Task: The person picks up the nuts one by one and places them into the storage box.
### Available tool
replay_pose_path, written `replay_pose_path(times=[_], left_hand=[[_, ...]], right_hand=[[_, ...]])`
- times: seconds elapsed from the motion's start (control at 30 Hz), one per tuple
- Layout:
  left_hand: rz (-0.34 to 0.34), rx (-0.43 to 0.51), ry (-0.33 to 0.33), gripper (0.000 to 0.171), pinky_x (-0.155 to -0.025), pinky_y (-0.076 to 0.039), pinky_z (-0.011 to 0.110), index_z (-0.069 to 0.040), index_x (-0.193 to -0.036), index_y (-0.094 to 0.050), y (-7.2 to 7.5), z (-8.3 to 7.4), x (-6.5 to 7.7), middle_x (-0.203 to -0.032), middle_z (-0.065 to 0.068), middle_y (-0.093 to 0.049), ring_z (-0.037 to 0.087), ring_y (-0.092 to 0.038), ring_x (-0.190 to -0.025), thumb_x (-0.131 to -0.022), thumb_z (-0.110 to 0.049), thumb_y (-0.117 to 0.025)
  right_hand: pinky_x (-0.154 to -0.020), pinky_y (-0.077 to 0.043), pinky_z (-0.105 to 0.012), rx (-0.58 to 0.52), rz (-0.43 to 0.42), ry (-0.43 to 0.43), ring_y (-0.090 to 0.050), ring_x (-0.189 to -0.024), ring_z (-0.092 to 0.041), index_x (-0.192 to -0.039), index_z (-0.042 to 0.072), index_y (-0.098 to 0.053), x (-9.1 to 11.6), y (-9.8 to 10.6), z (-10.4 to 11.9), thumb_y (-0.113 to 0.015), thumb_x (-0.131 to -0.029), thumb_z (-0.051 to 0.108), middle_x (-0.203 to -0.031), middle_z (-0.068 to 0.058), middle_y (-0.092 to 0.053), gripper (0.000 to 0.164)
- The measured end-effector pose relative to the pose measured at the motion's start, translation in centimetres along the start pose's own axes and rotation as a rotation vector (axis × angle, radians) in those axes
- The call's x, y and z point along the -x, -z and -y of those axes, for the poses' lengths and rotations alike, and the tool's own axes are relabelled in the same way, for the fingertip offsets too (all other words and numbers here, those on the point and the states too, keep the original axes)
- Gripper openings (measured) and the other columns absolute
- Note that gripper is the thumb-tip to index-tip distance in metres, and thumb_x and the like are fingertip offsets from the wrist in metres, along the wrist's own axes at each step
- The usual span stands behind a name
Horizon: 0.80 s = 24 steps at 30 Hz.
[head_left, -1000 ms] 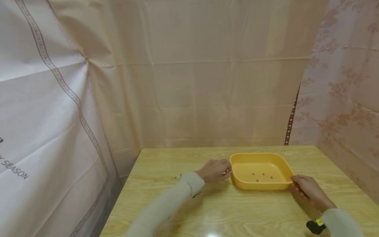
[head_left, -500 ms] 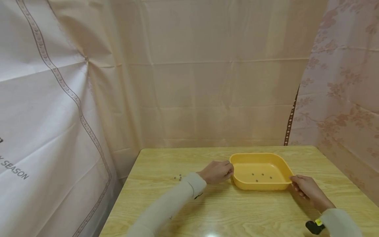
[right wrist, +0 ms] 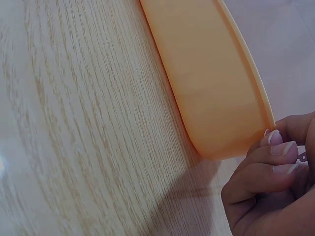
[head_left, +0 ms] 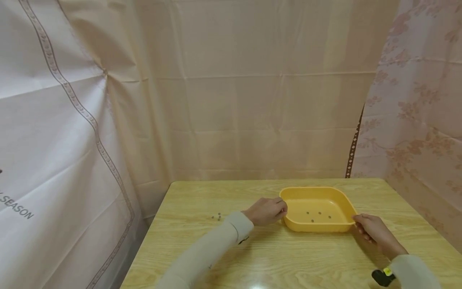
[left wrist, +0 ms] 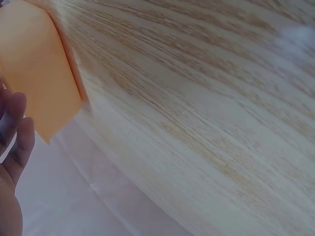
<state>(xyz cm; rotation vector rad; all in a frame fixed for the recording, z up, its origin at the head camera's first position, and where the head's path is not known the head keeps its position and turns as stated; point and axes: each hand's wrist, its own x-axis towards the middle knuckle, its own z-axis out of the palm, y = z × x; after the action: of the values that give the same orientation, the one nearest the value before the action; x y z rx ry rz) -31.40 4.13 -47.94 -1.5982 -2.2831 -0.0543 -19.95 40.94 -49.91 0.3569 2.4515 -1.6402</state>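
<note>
The fingers (right wrist: pixel 258 179) of the right hand (head_left: pixel 373 230) are clamped on the rim of a yellow plastic tray (head_left: pixel 317 227), pinching it at its near right corner, with the other fingers curled together beneath. The left hand (head_left: pixel 267 211) is at the tray's left end, its fingers bent and close together in the head view, covering part of the rim there. I cannot tell whether those fingertips pinch something, nor whether they touch the tray; the left wrist view shows only some of them, beside the tray's outer wall.

The tray is a shallow rounded rectangle, sitting upright toward the far right of the wood-grain table (head_left: pixel 296 257). Inside it, four small round grey pieces (head_left: pixel 319 213) lie loose on the floor, apart from one another around the middle. They are too small to identify further. On the tabletop to the left of the tray, well apart from it, four similar small pieces (head_left: pixel 219 217) lie in a loose cluster, just beyond the light left sleeve (head_left: pixel 209 249).

A black device (head_left: pixel 383 277) with a yellow patch shows by the right cuff (head_left: pixel 400 265). Beige cloth (head_left: pixel 234 100) hangs behind the table.
</note>
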Motion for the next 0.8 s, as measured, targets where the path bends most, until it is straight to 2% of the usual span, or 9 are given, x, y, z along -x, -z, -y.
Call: replay_pose_path(times=[0.3,0.57,0.8], left_hand=[[0.045,0.018,0.009,0.017,-0.064,-0.040,0.008,-0.020,-0.108,-0.070,0.1,-0.1,-0.1,-0.098,-0.009,-0.063,-0.002,-0.052,-0.077,-0.109,-0.025,-0.053],[0.009,0.040,-0.003,0.015,-0.064,-0.040,0.008,-0.019,-0.107,-0.069,-0.1,0.2,0.4,-0.098,-0.008,-0.064,-0.003,-0.052,-0.076,-0.108,-0.024,-0.055],[-0.029,0.020,0.002,0.008,-0.062,-0.041,0.009,-0.019,-0.103,-0.068,-0.5,0.8,1.5,-0.093,-0.008,-0.064,-0.002,-0.053,-0.071,-0.105,-0.023,-0.061]], right_hand=[[-0.049,-0.041,-0.023,-0.023,-0.019,0.009,-0.041,-0.053,-0.006,-0.082,0.010,-0.054,-0.1,-0.2,-0.1,-0.041,-0.110,0.029,-0.068,0.004,-0.048,0.036],[-0.049,-0.041,-0.023,-0.013,-0.020,0.017,-0.041,-0.052,-0.006,-0.081,0.011,-0.053,0.0,-0.3,-0.2,-0.041,-0.111,0.030,-0.068,0.004,-0.047,0.038],[-0.049,-0.042,-0.023,-0.010,-0.019,0.012,-0.042,-0.054,-0.007,-0.083,0.010,-0.054,0.0,-0.2,-0.2,-0.040,-0.111,0.030,-0.069,0.004,-0.048,0.037]])
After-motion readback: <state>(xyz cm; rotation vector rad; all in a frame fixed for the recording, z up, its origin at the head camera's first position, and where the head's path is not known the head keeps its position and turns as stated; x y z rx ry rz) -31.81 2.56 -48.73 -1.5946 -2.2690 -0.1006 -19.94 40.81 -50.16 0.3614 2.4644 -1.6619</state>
